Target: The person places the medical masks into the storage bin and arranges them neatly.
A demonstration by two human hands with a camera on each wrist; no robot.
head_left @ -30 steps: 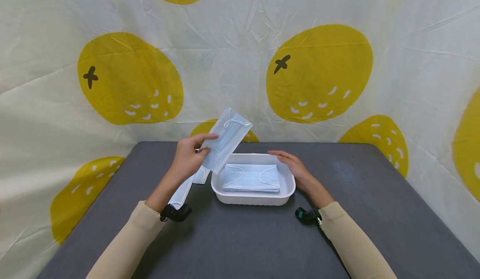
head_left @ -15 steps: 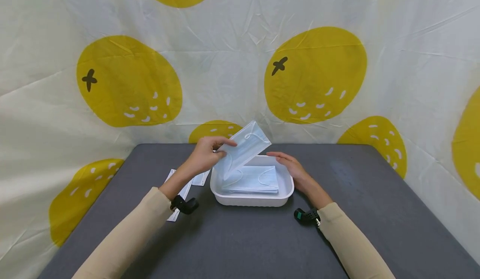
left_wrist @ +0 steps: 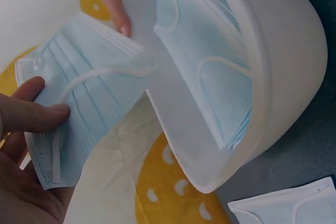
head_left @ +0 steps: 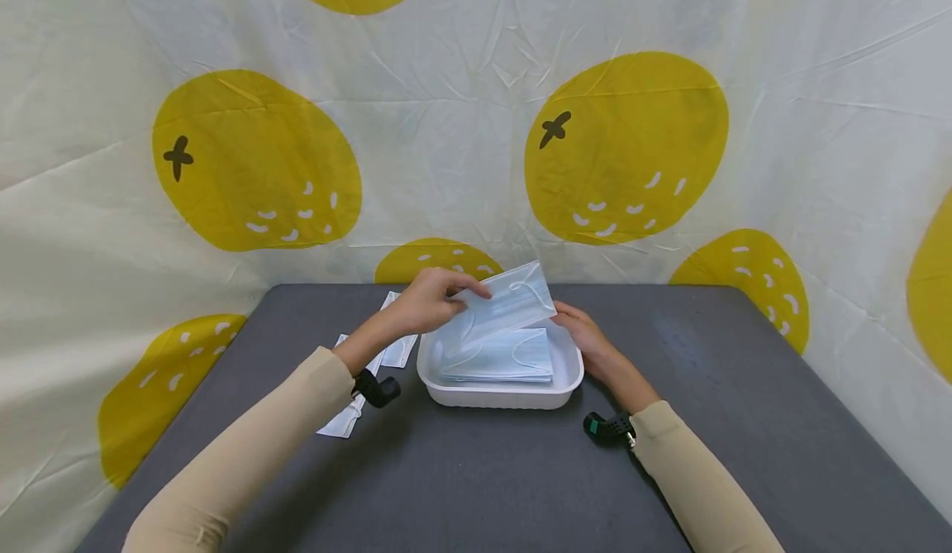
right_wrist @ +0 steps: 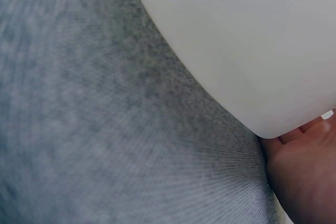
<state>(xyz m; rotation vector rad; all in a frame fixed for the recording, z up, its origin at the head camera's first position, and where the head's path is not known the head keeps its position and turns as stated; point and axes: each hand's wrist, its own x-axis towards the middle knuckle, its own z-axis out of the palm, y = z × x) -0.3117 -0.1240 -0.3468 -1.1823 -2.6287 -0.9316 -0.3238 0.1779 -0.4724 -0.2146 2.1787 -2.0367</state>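
Observation:
My left hand (head_left: 431, 299) pinches a pale blue face mask (head_left: 516, 298) by its near-left end, thumb on top in the left wrist view. The mask is tilted above a white plastic tub (head_left: 498, 398), and its white ear loop (left_wrist: 110, 71) shows. Inside the tub a stack of blue face masks (head_left: 516, 356) lies flat. My right hand (head_left: 586, 342) rests along the tub's right side with its fingers extended round the far corner. In the right wrist view those fingers (right_wrist: 294, 136) are partly hidden behind the tub's wall (right_wrist: 247, 56).
To the left of the tub, several loose masks (head_left: 340, 422) lie on the dark grey table (head_left: 483, 479), partly hidden under my left forearm. One loose mask (left_wrist: 294, 203) shows beside the tub in the left wrist view. A white curtain (head_left: 446, 164) with yellow fruit prints hangs behind.
My left hand has moved right with the mask, which has come lower over the tub and turned flatter. More loose masks show on the left. My right hand stays at the tub.

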